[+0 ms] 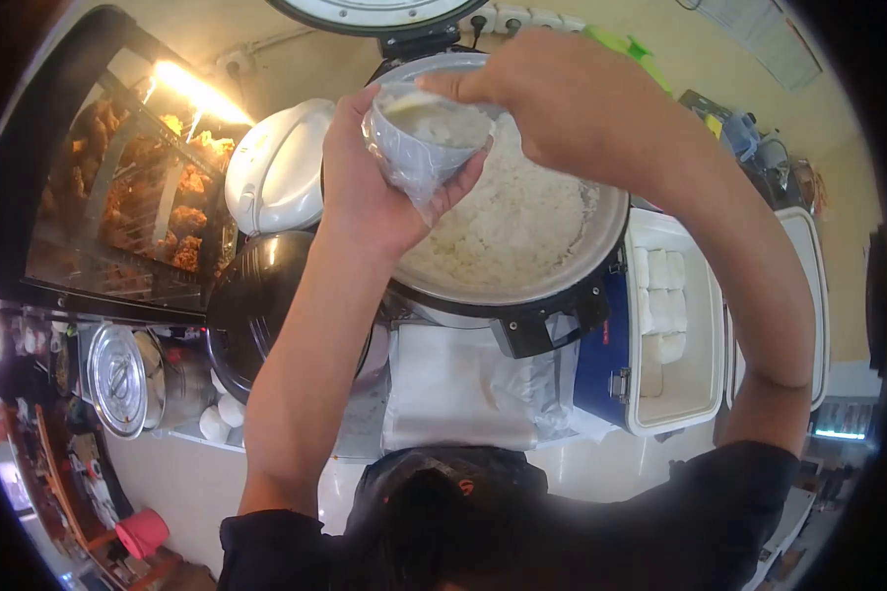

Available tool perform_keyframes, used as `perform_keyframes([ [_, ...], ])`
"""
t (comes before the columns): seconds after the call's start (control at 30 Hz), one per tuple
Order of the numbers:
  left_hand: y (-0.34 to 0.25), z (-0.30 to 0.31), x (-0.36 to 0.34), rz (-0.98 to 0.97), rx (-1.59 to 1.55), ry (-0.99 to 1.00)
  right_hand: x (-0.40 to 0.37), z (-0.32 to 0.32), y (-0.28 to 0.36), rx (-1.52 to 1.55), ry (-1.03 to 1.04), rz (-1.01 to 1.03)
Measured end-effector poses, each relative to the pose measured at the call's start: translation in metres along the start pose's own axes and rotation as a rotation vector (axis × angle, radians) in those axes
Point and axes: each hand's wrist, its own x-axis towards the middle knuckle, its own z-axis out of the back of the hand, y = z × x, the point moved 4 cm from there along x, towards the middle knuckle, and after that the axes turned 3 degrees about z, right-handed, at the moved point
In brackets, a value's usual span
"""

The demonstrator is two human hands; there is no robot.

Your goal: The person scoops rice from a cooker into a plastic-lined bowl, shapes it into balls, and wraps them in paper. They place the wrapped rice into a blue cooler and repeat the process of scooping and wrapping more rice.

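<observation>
My left hand (379,202) cups a small white bowl (396,146), its fingers wrapped round the outside. Clear plastic crinkles around the bowl, and white rice (448,126) lies inside. At the bowl's rim, my right hand (552,94) is closed, thumb side towards the rice. A pale, flat rice paddle (406,102) shows beside its fingertips; the handle is hidden in the hand. Both hands are above a large round rice cooker (616,222), which stands with its lid (389,12) raised and holds a broad bed of cooked rice (512,231).
Left stands a lit glass cabinet (118,187) with fried food, beside a white lidded appliance (281,167) and a dark round pot (256,305). To the right is an opened blue-and-white cooler box (601,335) with white wrapped packets (663,291). Sheets of wrapping (458,384) lie in front.
</observation>
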Motion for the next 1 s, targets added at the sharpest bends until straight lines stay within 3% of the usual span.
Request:
perform_keyframes([
  [0.03,-0.005,0.007,0.001,0.018,0.004,0.001,0.004,-0.003,0.001,-0.036,0.05,-0.012],
  [0.13,-0.009,0.021,-0.003,0.041,0.034,-0.102,0.02,0.007,-0.02,0.204,-0.235,0.113],
  [0.2,-0.014,0.027,-0.003,0.055,-0.043,-0.04,0.018,0.032,-0.003,0.195,-0.017,0.086],
  [0.27,-0.023,0.033,-0.006,0.048,-0.092,0.024,0.023,0.029,-0.011,0.178,0.01,0.034],
  [0.33,-0.038,0.035,-0.021,0.019,-0.128,0.087,0.035,-0.001,-0.054,0.155,-0.141,-0.036],
  [0.4,-0.052,0.037,-0.043,-0.028,-0.159,0.085,0.047,-0.03,-0.066,0.181,0.219,-0.135],
  [0.53,-0.065,0.045,-0.079,-0.092,-0.211,0.064,0.047,-0.164,-0.062,0.307,0.485,0.11],
  [0.6,-0.067,0.052,-0.092,-0.097,-0.249,0.104,0.042,-0.207,-0.044,0.36,0.614,0.003],
  [0.7,-0.07,0.061,-0.107,-0.095,-0.271,0.163,0.041,-0.243,-0.026,0.492,0.632,-0.041],
  [0.87,-0.072,0.075,-0.123,-0.1,-0.249,0.244,0.044,-0.273,-0.01,0.753,0.639,0.186],
  [1.0,-0.069,0.079,-0.127,-0.185,-0.29,0.092,0.038,-0.26,-0.003,0.948,0.758,0.125],
])
